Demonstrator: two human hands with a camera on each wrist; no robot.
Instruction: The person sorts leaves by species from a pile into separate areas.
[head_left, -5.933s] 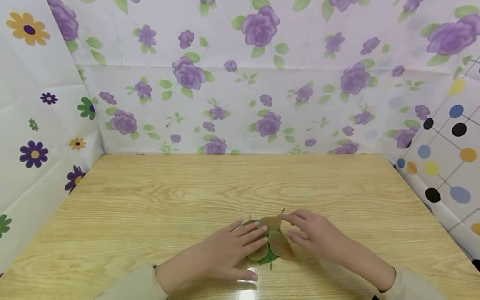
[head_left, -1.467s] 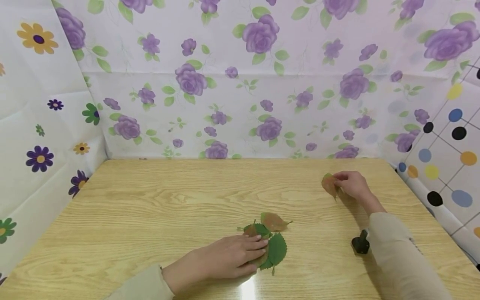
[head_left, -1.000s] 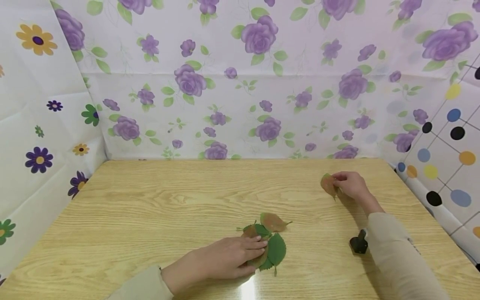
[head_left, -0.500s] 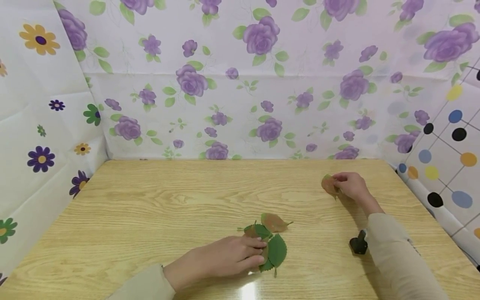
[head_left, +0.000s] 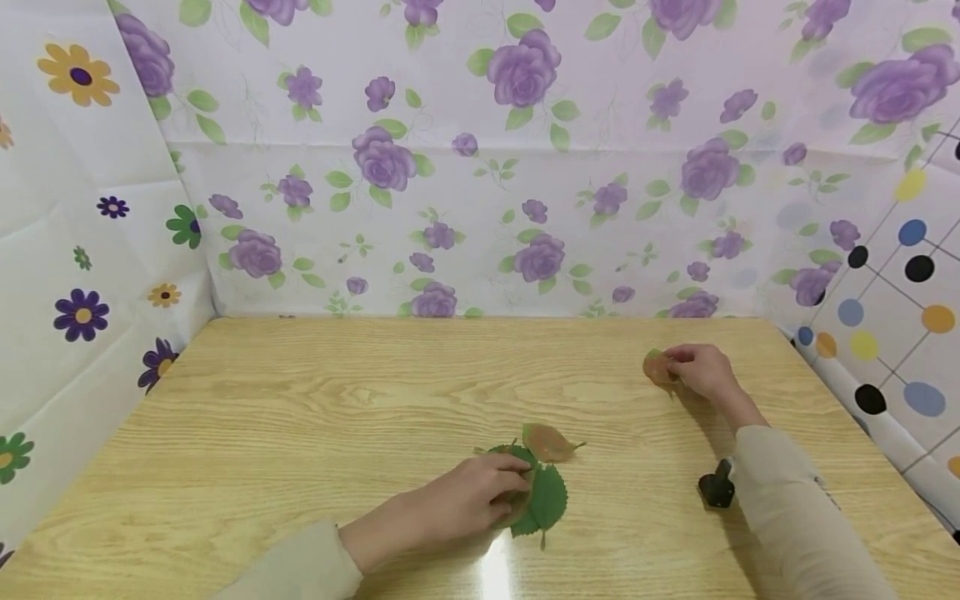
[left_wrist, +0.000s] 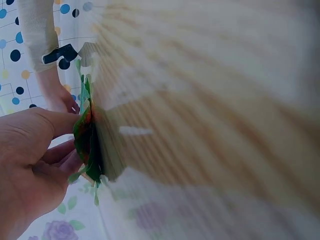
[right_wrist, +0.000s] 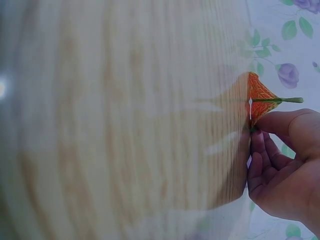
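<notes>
My left hand [head_left: 471, 500] lies over a cluster of leaves near the table's front middle, thumb and curled fingers pinching at a reddish-green leaf [left_wrist: 86, 137] in the left wrist view. A green serrated leaf [head_left: 550, 497] shows just right of the fingers; a brownish leaf [head_left: 551, 442] with a stem pointing right lies behind. Other leaves are partly hidden under the hand. Far back right, my right hand [head_left: 703, 369] pinches a reddish-brown leaf [head_left: 656, 367] at the tabletop. In the right wrist view that leaf [right_wrist: 262, 95] looks orange-red, its green stem pointing away from the table.
The wood-grain table [head_left: 300, 400] meets a floral cloth [head_left: 465, 225] at its back and patterned cloths on both sides. A small black object [head_left: 717, 487] is beside my right sleeve [head_left: 802, 492]; whether it is attached cannot be told. Light glares at the front.
From above the cluster, my right hand has gone to the back right, with a leaf. My left fingers, spread flat earlier, have curled over the leaves. The green leaf at right is now uncovered.
</notes>
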